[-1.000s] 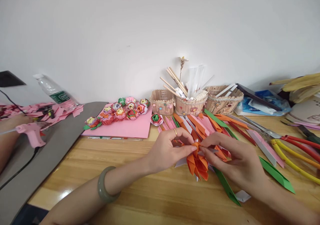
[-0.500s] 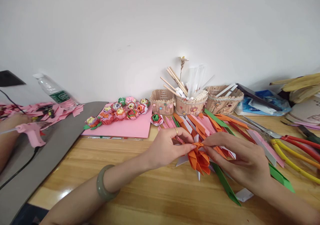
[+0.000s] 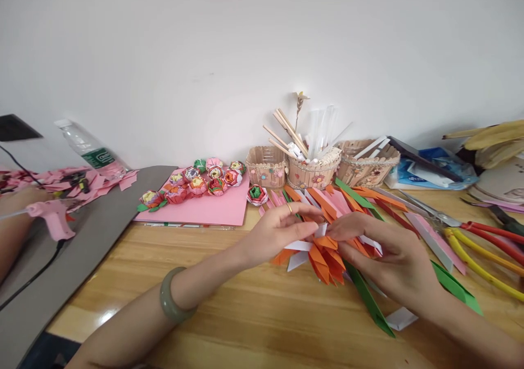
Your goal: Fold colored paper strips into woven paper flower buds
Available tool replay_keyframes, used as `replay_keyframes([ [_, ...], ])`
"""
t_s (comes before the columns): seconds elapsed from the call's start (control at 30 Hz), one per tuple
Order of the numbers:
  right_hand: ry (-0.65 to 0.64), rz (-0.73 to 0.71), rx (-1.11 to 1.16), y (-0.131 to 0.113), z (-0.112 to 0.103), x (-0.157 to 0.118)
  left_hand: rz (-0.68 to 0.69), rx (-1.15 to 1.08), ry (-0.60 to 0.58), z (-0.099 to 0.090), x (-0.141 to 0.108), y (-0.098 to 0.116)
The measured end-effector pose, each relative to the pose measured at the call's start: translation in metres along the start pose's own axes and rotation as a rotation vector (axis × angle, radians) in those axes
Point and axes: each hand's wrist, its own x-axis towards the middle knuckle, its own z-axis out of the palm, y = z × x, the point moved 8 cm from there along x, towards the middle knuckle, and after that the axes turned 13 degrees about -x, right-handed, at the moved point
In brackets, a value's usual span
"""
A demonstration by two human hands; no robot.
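Head camera: single view, worn on the person's head (one lens for the lot), facing forward and down.
Bench [image 3: 176,287]: seen slantwise from above, its nearer surface across the lower frame.
Wall [image 3: 184,58]: beyond the bench, faced almost squarely, across the upper frame.
Left hand [image 3: 278,230], right hand [image 3: 395,260]: close range, right of centre, at the orange paper flower [image 3: 326,262]; forearms rise from the lower corners.
Baskets [image 3: 313,178]: farther off, viewed from the front and slightly above.
Breadth: wide, glue gun [image 3: 53,219] to scissors [image 3: 446,219].
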Motion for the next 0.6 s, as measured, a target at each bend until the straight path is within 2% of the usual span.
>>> replay_keyframes([
  [0.07, 0.014, -0.04, -0.021, -0.003, -0.001, 0.0, 0.035, 0.062, 0.013, -0.001, 0.001, 0.001],
  [0.13, 0.098, -0.029, -0.085, -0.003, -0.007, 0.001, 0.151, 0.127, 0.074, -0.005, 0.0, 0.007],
  [0.2, 0.177, 0.05, -0.136, 0.0, -0.015, 0.001, 0.284, 0.177, 0.153, -0.011, -0.003, 0.015],
  [0.23, 0.174, 0.111, -0.132, 0.003, -0.016, 0.001, 0.353, 0.214, 0.177, -0.012, -0.006, 0.02],
  [0.33, -0.027, 0.288, -0.012, 0.011, -0.001, 0.002, 0.553, 0.381, 0.168, -0.007, -0.014, 0.033],
  [0.4, -0.148, 0.345, 0.094, 0.01, 0.01, 0.002, 0.663, 0.503, 0.144, 0.0, -0.019, 0.039],
  [0.5, -0.21, 0.413, 0.208, 0.012, 0.017, 0.0, 0.771, 0.633, 0.131, 0.008, -0.024, 0.042],
  [0.6, -0.2, 0.452, 0.254, 0.014, 0.017, 0.0, 0.79, 0.688, 0.15, 0.011, -0.026, 0.039],
])
